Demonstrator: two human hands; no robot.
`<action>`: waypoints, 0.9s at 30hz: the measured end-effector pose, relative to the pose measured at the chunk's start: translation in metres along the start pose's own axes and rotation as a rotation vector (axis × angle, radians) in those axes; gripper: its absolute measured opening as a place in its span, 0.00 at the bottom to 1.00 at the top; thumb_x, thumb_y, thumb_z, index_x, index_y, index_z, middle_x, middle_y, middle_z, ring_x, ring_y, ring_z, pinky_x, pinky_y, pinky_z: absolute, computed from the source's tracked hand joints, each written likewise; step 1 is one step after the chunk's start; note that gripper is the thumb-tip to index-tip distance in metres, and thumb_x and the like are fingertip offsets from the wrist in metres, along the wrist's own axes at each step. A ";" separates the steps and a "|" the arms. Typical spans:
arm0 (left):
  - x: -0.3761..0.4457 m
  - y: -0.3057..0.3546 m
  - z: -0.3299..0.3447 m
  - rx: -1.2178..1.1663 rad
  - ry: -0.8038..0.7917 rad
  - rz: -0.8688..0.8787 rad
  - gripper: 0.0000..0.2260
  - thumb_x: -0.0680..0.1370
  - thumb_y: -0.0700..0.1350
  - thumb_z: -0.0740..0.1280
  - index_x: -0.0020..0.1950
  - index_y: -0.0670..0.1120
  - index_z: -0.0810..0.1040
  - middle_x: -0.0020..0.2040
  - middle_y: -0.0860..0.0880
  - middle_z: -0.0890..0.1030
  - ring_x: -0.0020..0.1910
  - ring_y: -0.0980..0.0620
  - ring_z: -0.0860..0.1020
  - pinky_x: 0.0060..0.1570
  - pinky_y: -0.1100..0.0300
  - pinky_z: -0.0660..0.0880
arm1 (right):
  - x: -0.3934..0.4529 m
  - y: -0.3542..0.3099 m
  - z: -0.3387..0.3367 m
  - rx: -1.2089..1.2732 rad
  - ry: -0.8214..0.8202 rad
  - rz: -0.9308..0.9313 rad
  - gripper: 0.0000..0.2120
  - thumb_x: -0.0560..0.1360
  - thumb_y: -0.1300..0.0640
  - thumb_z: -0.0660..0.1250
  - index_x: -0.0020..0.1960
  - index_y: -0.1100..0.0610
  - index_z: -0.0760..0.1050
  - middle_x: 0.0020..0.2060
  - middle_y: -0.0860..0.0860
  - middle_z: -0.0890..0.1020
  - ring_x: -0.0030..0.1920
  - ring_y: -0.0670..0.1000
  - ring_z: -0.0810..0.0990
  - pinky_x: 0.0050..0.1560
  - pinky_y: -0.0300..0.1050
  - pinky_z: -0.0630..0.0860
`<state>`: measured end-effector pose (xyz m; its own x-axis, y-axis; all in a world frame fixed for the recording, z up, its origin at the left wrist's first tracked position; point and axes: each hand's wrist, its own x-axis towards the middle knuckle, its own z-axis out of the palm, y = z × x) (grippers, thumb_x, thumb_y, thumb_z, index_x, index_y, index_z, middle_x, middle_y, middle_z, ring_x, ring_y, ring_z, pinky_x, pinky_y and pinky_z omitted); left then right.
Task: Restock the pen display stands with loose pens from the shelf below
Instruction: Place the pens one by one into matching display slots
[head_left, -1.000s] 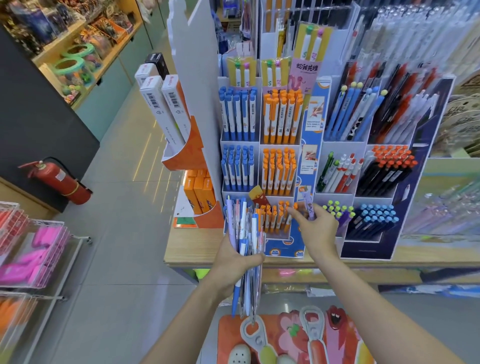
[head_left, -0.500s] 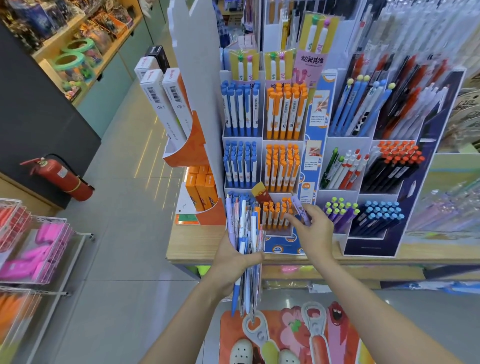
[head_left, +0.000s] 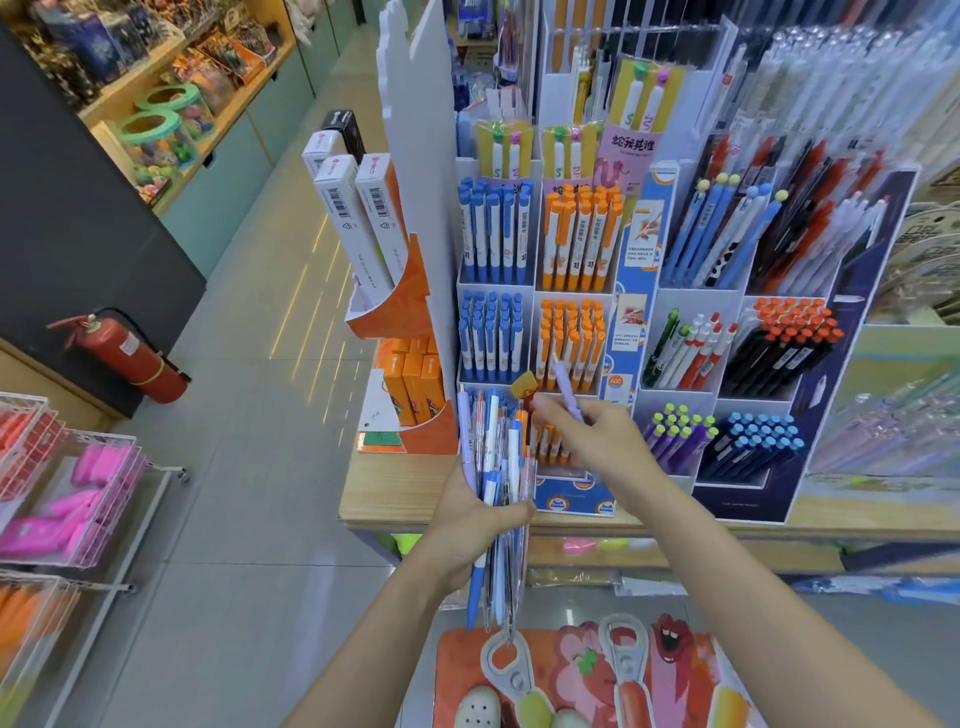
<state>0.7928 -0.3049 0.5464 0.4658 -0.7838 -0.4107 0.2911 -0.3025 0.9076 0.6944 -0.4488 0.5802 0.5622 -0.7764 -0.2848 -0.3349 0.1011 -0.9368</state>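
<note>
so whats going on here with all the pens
A person is restocking a pen display in a stationery shop. The left hand grips a mixed bundle of loose pens, held upright in front of the white display stand. The right hand pinches a single lilac pen in front of the orange pens in the stand's middle row. That pen is not yet in any compartment; the purple pens with yellow-green caps stand lower right of it.
</note>
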 end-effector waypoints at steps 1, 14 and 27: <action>-0.002 0.001 -0.001 -0.006 -0.003 0.004 0.27 0.72 0.28 0.73 0.63 0.52 0.74 0.54 0.51 0.85 0.53 0.55 0.84 0.51 0.60 0.80 | -0.002 -0.009 0.002 0.016 -0.067 0.034 0.20 0.75 0.45 0.70 0.42 0.64 0.80 0.25 0.52 0.63 0.24 0.47 0.64 0.28 0.39 0.64; -0.005 -0.001 -0.012 -0.009 0.043 0.004 0.29 0.70 0.31 0.75 0.67 0.48 0.73 0.56 0.48 0.85 0.55 0.51 0.84 0.58 0.50 0.80 | -0.011 -0.027 0.023 -0.258 0.014 -0.128 0.05 0.72 0.50 0.74 0.42 0.50 0.81 0.36 0.46 0.83 0.39 0.42 0.81 0.39 0.37 0.76; -0.002 -0.006 -0.008 -0.002 0.017 -0.063 0.27 0.69 0.29 0.76 0.62 0.50 0.74 0.51 0.49 0.86 0.49 0.53 0.85 0.54 0.54 0.81 | 0.001 -0.042 0.023 -0.503 -0.005 0.071 0.16 0.73 0.46 0.73 0.41 0.60 0.81 0.25 0.49 0.72 0.27 0.48 0.70 0.29 0.42 0.66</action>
<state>0.7971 -0.2966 0.5412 0.4608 -0.7538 -0.4685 0.3220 -0.3499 0.8797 0.7266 -0.4396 0.6140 0.5284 -0.7752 -0.3462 -0.6942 -0.1598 -0.7018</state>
